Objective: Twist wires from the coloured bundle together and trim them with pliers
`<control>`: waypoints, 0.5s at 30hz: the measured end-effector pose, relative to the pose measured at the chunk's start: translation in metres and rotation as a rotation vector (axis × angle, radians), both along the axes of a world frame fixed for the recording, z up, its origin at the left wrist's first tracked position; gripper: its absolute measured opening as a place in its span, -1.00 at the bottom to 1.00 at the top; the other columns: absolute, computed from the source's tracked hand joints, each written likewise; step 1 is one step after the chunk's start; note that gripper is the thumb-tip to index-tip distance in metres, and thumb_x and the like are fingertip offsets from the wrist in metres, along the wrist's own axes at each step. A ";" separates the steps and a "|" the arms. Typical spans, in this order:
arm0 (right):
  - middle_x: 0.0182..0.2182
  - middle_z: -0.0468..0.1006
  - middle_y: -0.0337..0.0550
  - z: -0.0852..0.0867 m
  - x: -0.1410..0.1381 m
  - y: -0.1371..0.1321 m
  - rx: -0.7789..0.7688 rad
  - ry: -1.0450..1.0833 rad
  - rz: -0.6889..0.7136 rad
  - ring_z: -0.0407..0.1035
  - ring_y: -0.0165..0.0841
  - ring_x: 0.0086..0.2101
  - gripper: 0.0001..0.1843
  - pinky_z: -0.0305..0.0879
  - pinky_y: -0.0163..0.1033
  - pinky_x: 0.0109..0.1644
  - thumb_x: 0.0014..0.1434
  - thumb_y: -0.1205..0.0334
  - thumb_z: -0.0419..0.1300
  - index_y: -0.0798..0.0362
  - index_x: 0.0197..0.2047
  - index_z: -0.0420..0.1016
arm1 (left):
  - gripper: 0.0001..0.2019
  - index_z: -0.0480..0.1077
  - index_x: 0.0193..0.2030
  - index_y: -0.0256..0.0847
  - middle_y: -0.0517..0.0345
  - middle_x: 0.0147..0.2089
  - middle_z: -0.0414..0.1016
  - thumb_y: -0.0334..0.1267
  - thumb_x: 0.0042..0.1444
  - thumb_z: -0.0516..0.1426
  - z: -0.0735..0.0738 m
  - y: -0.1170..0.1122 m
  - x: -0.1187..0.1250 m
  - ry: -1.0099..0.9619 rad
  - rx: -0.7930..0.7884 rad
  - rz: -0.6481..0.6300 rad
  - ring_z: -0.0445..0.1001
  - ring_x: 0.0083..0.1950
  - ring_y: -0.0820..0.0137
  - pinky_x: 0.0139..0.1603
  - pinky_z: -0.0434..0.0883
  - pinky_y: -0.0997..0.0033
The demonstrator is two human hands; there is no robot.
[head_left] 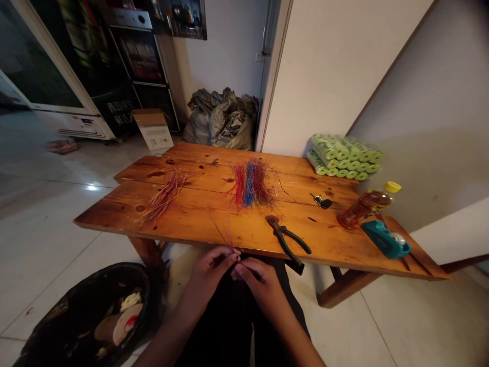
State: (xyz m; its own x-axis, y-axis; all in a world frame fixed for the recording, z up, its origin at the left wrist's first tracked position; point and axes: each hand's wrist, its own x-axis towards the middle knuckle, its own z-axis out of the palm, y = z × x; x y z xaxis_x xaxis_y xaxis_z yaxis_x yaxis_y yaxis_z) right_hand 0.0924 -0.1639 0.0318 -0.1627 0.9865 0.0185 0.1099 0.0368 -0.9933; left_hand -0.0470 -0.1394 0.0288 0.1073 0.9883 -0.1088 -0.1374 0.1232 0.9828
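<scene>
Just off the near edge of the wooden table, my left hand (214, 266) is closed in a pinch on a few thin wires (229, 232), reddish and fine, which stick up past the fingertips. My right hand (256, 279) meets it, thumb and fingers pinched together at the lower end of the same wires; the exact contact is partly hidden by the fingers. Beyond my hands lies a thick bundle of red, blue and yellow wires (250, 183). A smaller loose pile of reddish and yellow wires (166, 196) rests to the left. Pliers (284, 237) with dark green handles lie to the right.
On the table (191, 224) are keys (323, 202), a bottle of amber drink (361, 208), a teal tape dispenser (384, 239) and stacked green-white rolls (342, 155). A black-lined bin (84, 290) stands at lower left. Sacks (225, 120) and a carton (153, 130) sit behind the table.
</scene>
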 end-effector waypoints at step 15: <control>-0.68 0.29 -0.29 -0.027 -0.025 -0.018 -0.623 1.102 0.414 0.15 -0.52 -0.59 -0.75 0.10 -0.35 -0.39 -0.06 0.15 0.28 0.16 -0.56 0.39 | -0.87 0.44 -0.58 -0.24 0.25 -0.54 0.35 -0.30 -0.20 0.31 -0.013 -0.019 -0.007 -0.441 -0.176 -0.172 0.31 -0.49 0.55 -0.49 0.24 0.61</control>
State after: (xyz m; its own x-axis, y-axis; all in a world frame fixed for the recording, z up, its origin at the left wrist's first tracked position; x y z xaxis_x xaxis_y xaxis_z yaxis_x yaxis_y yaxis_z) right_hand 0.0678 -0.1817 0.0043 -0.6420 0.7601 -0.1000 -0.6659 -0.6175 -0.4186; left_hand -0.0541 -0.1585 0.0157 0.3403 0.9229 -0.1800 -0.4980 0.3393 0.7980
